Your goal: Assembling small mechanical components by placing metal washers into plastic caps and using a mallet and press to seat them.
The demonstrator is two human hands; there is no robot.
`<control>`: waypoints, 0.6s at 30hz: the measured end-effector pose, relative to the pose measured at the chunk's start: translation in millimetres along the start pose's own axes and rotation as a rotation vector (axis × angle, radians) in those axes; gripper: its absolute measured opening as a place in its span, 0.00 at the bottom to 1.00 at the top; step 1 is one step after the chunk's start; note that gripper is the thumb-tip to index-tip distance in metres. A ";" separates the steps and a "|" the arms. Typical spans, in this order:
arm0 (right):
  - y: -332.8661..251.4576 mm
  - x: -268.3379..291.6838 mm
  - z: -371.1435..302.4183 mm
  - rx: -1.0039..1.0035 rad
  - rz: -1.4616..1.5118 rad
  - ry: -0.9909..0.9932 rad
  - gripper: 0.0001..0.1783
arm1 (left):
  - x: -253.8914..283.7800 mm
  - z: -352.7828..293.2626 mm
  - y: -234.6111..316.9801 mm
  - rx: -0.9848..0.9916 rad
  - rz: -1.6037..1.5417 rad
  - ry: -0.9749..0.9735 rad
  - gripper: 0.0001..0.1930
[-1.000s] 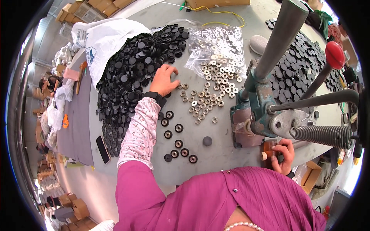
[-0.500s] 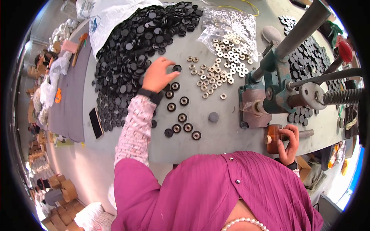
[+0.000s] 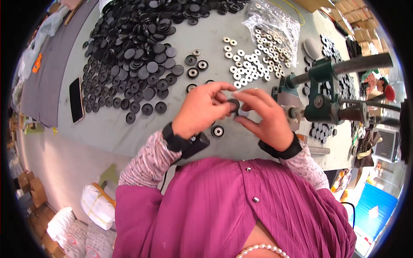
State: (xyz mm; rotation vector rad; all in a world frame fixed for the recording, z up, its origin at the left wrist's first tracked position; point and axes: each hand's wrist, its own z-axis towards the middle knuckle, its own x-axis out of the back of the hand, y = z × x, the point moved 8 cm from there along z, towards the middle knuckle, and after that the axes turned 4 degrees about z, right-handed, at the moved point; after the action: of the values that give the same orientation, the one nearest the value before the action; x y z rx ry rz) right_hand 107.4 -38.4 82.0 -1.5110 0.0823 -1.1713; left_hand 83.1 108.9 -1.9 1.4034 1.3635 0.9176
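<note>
Black round disc sits pinched between my left hand and my right hand, fingertips of both pressed on it. Just past my right hand, a clear plastic bag lies open, with silver washers spilling out.

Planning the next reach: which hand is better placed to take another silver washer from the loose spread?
Probably the right hand. It lies nearer the silver washers, up and to its side. The left hand sits closer to the black disc pile. Both pinch a black disc now.
</note>
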 end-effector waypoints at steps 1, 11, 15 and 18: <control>2.9 -10.3 7.3 0.010 -0.006 -0.021 0.25 | 1.3 -8.4 -4.5 -0.017 -0.054 0.016 0.23; 42.4 -36.7 101.8 -0.048 -0.129 -0.079 0.19 | 101.4 1.3 44.4 -0.503 0.830 0.506 0.15; 50.2 -54.0 141.0 0.014 -0.145 -0.117 0.18 | 127.4 12.7 20.3 -0.502 0.964 0.548 0.16; 59.8 -67.5 148.4 0.037 -0.212 -0.207 0.18 | 131.4 10.3 19.1 -0.510 0.974 0.510 0.16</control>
State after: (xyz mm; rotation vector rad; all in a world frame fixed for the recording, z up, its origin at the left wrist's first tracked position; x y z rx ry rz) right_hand 207.4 88.7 19.1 -1.6285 -0.2438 -1.1676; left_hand 111.5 239.0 1.0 1.4476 0.6041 2.1972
